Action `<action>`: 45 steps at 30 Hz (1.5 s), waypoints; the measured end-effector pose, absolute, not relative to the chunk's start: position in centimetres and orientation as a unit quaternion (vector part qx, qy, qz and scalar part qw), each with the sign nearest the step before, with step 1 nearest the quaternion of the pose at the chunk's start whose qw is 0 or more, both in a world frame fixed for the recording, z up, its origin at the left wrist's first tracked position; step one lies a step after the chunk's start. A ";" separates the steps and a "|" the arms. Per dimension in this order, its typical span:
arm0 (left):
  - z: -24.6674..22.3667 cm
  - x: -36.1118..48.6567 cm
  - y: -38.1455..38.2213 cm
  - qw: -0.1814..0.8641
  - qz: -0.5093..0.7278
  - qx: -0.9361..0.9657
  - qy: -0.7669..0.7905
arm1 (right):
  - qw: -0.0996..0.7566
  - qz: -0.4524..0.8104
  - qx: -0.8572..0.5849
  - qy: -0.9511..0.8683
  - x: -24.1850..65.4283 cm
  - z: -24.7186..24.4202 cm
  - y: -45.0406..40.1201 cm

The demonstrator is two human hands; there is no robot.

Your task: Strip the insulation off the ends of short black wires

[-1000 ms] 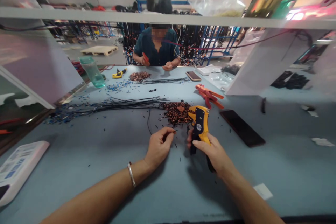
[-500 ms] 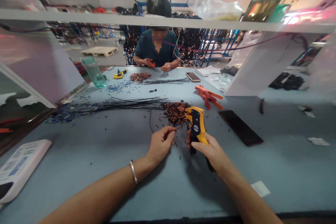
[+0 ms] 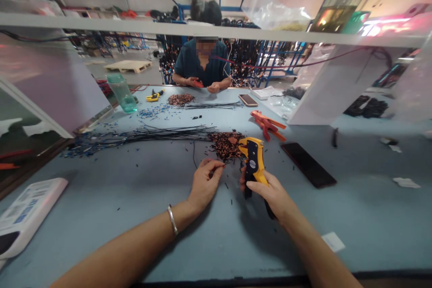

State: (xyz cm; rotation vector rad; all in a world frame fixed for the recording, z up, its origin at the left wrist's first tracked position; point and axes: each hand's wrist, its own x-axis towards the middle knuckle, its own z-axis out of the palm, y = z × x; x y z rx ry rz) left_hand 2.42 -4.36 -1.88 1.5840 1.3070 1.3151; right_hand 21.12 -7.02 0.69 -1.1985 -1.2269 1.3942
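My left hand [image 3: 205,185] is closed in a pinch on a short, thin dark wire [image 3: 227,163], whose tip pokes out to the right of the fingers. In my right hand [image 3: 277,195] is a yellow and black wire stripper [image 3: 255,155], its handles gripped and its jaws pointing left. The wire tip is close to the stripper but apart from its jaws. Just behind both hands spreads a pile of short black and copper-coloured wire scraps [image 3: 221,145]. Left of that pile lies a bundle of long black wires [image 3: 168,133] with blue ends.
To the right are red-orange pliers [image 3: 265,122] and a dark phone [image 3: 308,165]. A white-cased device [image 3: 32,211] lies at the left. Across the table a co-worker [image 3: 202,65] holds a red tool [image 3: 197,83]. A green bottle [image 3: 122,93] stands at the back left, below a white shelf [image 3: 135,26].
My left hand has shifted very slightly upward and left with the wire. The stripper in my right hand stays almost in place. The co-worker's red tool has moved a little right.
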 end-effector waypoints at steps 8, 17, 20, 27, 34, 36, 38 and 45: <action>-1.3 2.5 -5.1 0.256 0.483 0.678 0.492 | 0.443 0.557 -0.491 -0.503 21.1 1.1 -7.2; -0.9 2.7 -5.6 0.223 0.470 0.720 0.459 | 0.401 0.521 -0.479 -0.582 21.0 1.2 -7.5; -0.7 2.6 -6.0 0.167 0.475 0.751 0.427 | 0.394 0.524 -0.481 -0.582 21.0 1.4 -7.5; -0.8 2.6 -7.4 -0.062 0.404 0.868 0.282 | 0.417 0.529 -0.494 -0.549 21.2 1.3 -7.3; -0.6 2.7 -6.9 -0.039 0.384 0.854 0.348 | 0.424 0.536 -0.490 -0.541 21.3 1.1 -7.3; -0.7 2.7 -6.8 -0.013 0.382 0.853 0.355 | 0.420 0.536 -0.487 -0.547 21.4 1.0 -7.3; -0.7 2.7 -6.7 0.004 0.382 0.851 0.359 | 0.415 0.540 -0.480 -0.553 21.4 1.0 -7.3; -0.8 2.6 -6.5 0.092 0.378 0.827 0.406 | 0.392 0.525 -0.475 -0.588 21.2 1.7 -7.5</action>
